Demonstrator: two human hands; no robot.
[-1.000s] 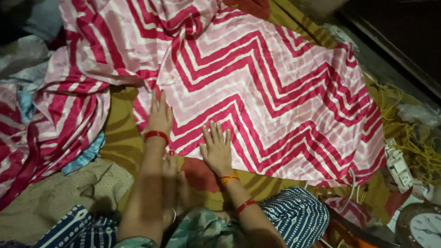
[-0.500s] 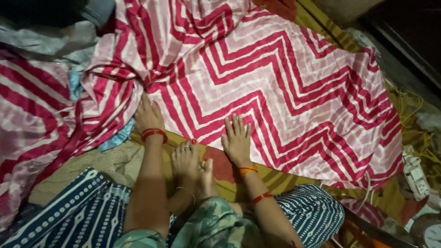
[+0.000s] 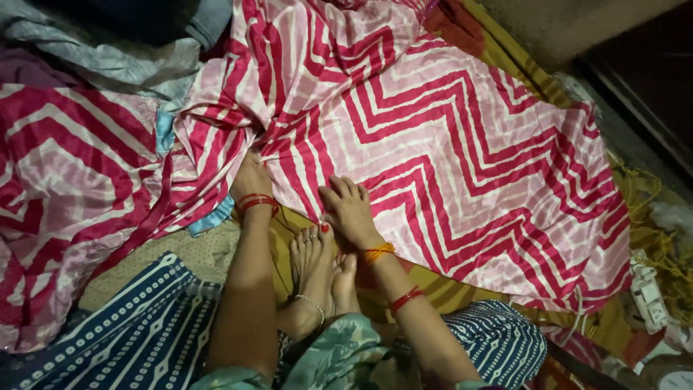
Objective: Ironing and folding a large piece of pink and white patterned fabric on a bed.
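A large satin cloth (image 3: 462, 144) with red, pink and white zigzag stripes lies spread on the floor ahead of me. My left hand (image 3: 251, 177) rests at a bunched fold of it, fingers tucked against the fabric; whether it grips the fold I cannot tell. My right hand (image 3: 350, 209) lies palm down on the cloth's near edge, fingers apart. Red thread bangles circle both wrists. My bare feet (image 3: 317, 271), with toe rings and an anklet, sit between my arms.
A second heap of the same striped cloth (image 3: 65, 202) lies at the left. A blue patterned fabric (image 3: 137, 325) covers the near left floor. A white power strip (image 3: 647, 292) and yellow cord (image 3: 650, 209) lie at the right. Grey clothes (image 3: 108, 50) are piled behind.
My view has shifted left and closer. My left hand has moved up into the fold of the cloth. My right hand has stayed flat on the near edge.
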